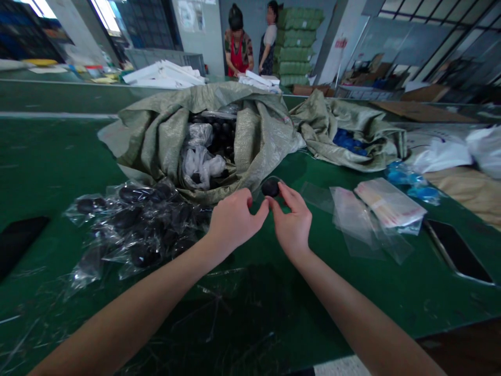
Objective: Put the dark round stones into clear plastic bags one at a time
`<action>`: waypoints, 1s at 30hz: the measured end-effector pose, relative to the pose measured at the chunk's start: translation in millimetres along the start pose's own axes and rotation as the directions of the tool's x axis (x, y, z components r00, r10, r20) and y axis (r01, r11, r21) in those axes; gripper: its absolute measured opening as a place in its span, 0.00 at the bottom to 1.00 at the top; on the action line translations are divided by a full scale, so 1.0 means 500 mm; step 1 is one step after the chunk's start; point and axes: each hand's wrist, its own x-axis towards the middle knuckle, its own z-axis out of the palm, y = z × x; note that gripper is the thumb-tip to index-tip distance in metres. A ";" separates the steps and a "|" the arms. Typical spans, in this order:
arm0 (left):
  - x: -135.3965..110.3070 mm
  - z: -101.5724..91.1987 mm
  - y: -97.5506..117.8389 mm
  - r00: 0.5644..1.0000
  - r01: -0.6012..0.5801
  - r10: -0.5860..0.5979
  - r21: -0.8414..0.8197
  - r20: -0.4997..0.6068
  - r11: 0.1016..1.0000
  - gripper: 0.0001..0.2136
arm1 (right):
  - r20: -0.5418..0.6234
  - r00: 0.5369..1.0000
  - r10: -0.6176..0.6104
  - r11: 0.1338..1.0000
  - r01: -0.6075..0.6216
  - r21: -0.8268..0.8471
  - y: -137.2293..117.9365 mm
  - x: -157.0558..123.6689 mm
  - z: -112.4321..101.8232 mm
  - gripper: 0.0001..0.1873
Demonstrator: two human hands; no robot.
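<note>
Right hand (290, 225) holding a black ball (270, 188) in a narrow fingertip grip, which steadies it just in front of the woven sack (156, 141), with the left hand (234, 222) curled close beside the ball.

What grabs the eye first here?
A black rounded object sits at the fingertips of the left hand and right hand, mid-frame. Just behind, an olive woven sack lies open around plastic-wrapped black items. Bagged black items lie left on the green table.
</note>
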 end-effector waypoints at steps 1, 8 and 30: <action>0.002 -0.006 0.000 0.998 -0.011 0.014 0.051 -0.055 0.999 0.15 | 0.015 1.000 -0.009 1.000 0.009 -0.006 -0.001 0.002 -0.002 0.19; 0.032 -0.033 -0.025 0.997 -0.061 0.056 -0.091 -0.055 0.994 0.12 | 0.188 0.982 -0.030 1.000 0.030 0.005 -0.020 0.001 -0.007 0.19; 0.055 -0.024 -0.049 0.999 0.016 -0.018 0.055 0.036 0.998 0.15 | 0.275 0.938 0.211 0.966 -0.157 -0.205 -0.036 0.078 0.001 0.18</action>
